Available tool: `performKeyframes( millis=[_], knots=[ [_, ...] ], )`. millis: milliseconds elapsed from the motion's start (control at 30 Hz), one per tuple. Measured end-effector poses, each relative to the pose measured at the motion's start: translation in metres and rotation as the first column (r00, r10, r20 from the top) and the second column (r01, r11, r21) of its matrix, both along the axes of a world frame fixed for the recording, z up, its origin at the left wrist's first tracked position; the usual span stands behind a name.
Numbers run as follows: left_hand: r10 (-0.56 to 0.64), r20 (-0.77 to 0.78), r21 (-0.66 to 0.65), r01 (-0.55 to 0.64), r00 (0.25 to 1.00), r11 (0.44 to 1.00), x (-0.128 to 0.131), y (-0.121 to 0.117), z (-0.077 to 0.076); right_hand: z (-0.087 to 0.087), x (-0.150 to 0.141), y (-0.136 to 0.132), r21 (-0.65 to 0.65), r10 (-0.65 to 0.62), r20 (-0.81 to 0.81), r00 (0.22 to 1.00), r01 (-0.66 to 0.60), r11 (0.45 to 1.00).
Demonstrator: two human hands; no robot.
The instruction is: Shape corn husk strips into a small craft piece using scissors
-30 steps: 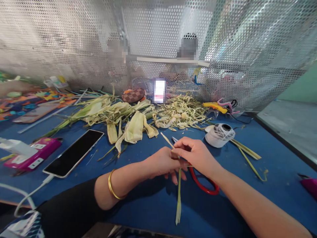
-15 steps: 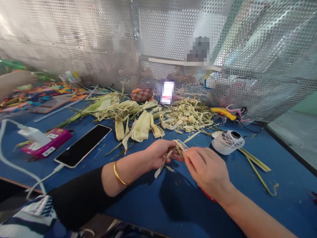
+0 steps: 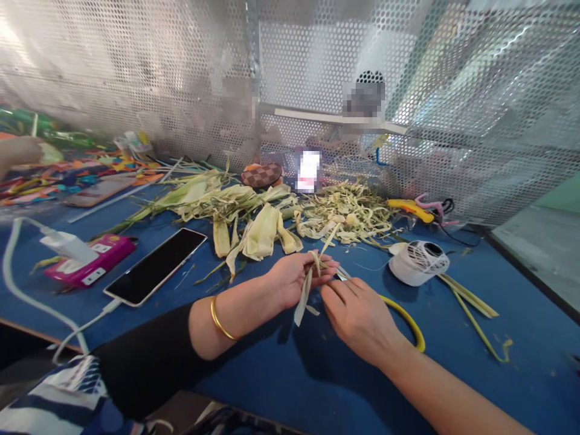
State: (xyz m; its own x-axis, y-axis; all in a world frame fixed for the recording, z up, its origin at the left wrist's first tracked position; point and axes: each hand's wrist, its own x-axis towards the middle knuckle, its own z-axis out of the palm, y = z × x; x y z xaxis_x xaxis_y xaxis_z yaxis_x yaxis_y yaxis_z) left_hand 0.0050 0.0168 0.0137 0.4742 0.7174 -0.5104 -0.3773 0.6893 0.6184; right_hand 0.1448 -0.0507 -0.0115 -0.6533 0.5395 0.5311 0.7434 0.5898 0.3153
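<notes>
My left hand, palm turned up, pinches a knotted strip of dry corn husk. One pale end of the strip hangs below the fingers, and another points up and away. Just right of it, my right hand is closed around scissors, whose yellow handle loop shows beyond the knuckles. A bit of metal blade shows near the left fingertips. The rest of the scissors is hidden by the hand.
Behind my hands lie broad corn husks and a heap of thin husk strips. A white thread spool stands at right near loose stalks. Left are a phone and a purple power strip. A perforated screen closes the back.
My right hand has drawn back slightly toward me from the left fingers, and the yellow handle loop now shows. The husk strip has turned in my left hand, its ends more upright.
</notes>
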Motion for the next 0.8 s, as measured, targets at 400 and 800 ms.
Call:
performKeyframes(
  millis=[400, 800],
  knots=[
    [-0.083, -0.034, 0.148, 0.087, 0.996, 0.985, 0.007, -0.022, 0.001, 0.012, -0.005, -0.004, -0.010, 0.096, 0.017, 0.995, -0.095, 0.995],
    [-0.099, -0.230, 0.277, 0.162, 0.968, 0.947, 0.005, -0.017, 0.006, 0.006, 0.015, 0.017, -0.621, -0.572, -0.779, 0.258, -0.188, 0.761]
  ],
)
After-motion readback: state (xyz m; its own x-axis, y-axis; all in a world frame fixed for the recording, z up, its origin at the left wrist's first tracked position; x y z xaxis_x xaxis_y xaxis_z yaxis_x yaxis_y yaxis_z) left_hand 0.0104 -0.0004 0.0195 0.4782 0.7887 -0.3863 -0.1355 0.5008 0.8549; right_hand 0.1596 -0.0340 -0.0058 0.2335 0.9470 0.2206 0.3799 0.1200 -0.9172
